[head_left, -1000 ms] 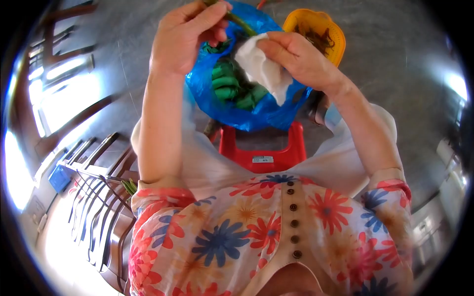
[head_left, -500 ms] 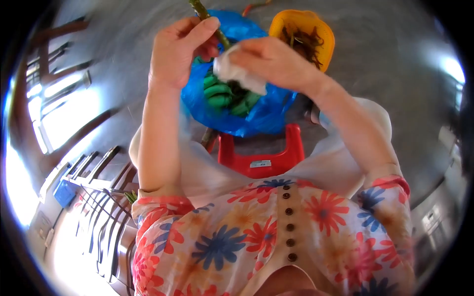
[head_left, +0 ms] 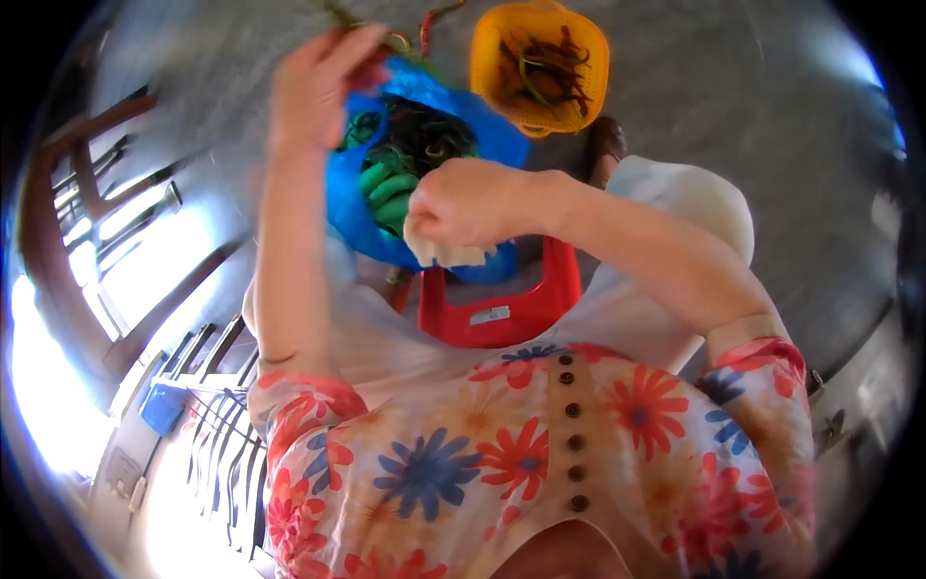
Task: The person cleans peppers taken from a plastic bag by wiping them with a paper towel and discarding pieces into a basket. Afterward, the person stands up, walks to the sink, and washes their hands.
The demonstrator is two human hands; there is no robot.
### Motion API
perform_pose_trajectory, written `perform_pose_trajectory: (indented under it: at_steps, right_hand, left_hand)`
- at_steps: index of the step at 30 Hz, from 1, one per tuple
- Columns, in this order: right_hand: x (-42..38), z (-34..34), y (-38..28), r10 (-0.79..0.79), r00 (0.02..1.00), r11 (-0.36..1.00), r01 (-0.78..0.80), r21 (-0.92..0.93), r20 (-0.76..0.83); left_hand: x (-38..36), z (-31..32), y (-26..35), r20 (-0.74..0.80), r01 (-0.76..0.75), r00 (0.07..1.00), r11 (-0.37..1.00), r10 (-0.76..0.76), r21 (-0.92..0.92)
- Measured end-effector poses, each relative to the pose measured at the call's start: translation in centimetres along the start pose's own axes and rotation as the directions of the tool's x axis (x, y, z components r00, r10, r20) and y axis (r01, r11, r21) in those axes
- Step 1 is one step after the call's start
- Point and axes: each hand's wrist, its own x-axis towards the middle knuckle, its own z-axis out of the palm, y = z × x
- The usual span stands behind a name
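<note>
At the upper left, my left hand [head_left: 323, 92] is raised and smeared by motion. A long green pepper-like vegetable [head_left: 336, 12], also blurred, runs across its fingertips and seems pinched there. My right hand [head_left: 473, 203] is closed in a fist around a crumpled white cloth [head_left: 449, 253], whose lower part hangs from the fingers. Below and between my hands, a blue plastic bag [head_left: 502, 140] lies wide open. Inside it are dark, curled long peppers [head_left: 424, 135] and thicker bright green pieces [head_left: 391, 198]. My right hand covers the bag's near right part.
A yellow plastic basket [head_left: 485, 58] holding thin brownish-red and green peppers stands on the grey floor beyond the bag. A red chili pepper [head_left: 425, 34] lies at the top. Between my knees is a red plastic stool [head_left: 453, 323]. Wooden furniture [head_left: 68, 193] stands at the left.
My right hand has come down toward me with the cloth, away from the green vegetable. My left hand has moved up and left with the vegetable. The bag and basket appear farther left in view.
</note>
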Motion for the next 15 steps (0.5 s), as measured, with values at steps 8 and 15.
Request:
perform_pose_trajectory:
  at_steps: [8, 15]
  right_hand:
    - [-1.2, -0.4, -0.4, -0.034, 0.993, 0.999, 0.038, -0.037, 0.116]
    - [-1.5, -0.5, -0.6, -0.011, 0.992, 1.0, 0.014, -0.023, 0.128]
  left_hand:
    - [4.0, 7.7, -8.9, 0.277, 0.29, 0.918, 0.957, -0.285, 0.025]
    - [-0.1, -8.8, -22.8, -0.017, 0.177, 0.921, 0.379, -0.39, 0.908]
